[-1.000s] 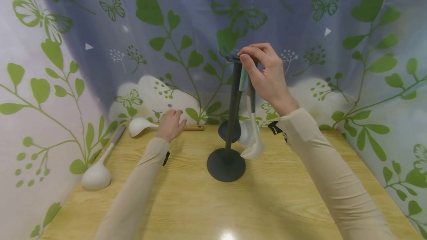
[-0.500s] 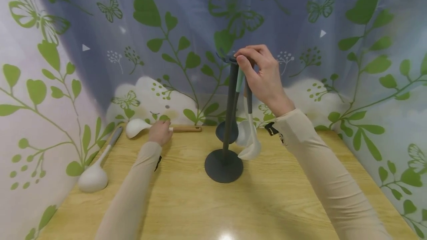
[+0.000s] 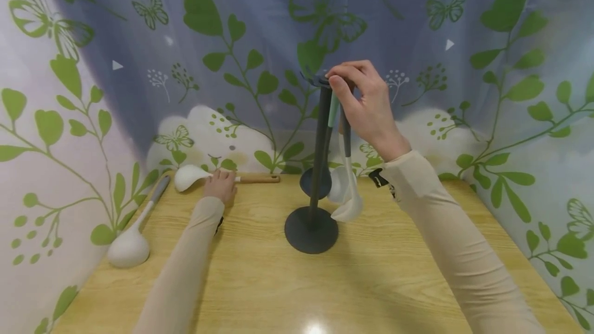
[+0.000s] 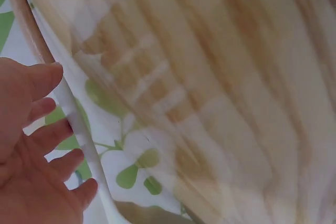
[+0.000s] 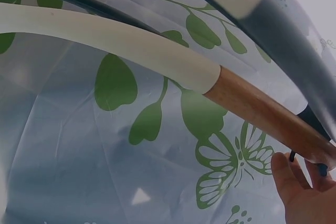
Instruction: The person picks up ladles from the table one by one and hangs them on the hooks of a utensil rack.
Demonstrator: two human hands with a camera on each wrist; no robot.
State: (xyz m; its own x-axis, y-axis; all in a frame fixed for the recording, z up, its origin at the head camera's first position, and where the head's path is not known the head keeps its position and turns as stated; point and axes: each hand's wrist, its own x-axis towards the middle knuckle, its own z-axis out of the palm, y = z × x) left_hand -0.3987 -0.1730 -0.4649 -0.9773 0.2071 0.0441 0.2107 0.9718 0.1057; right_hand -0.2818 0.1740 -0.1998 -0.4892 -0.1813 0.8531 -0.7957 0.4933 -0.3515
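While my right hand (image 3: 366, 104) pinches a wooden-handled utensil (image 5: 252, 106) at the rack (image 3: 320, 169) top, my left hand (image 3: 220, 185) rests loosely open on one desk ladle (image 3: 190, 176); another ladle (image 3: 132, 244) is unhung.

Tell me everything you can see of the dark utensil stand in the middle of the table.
The utensil stand looks like dark grey matte plastic: a round flat base on the wooden table, a slim upright pole and small hooks at the top. Several utensils hang beside the pole, among them a white ladle. The right hand has its fingertips at the hooks.
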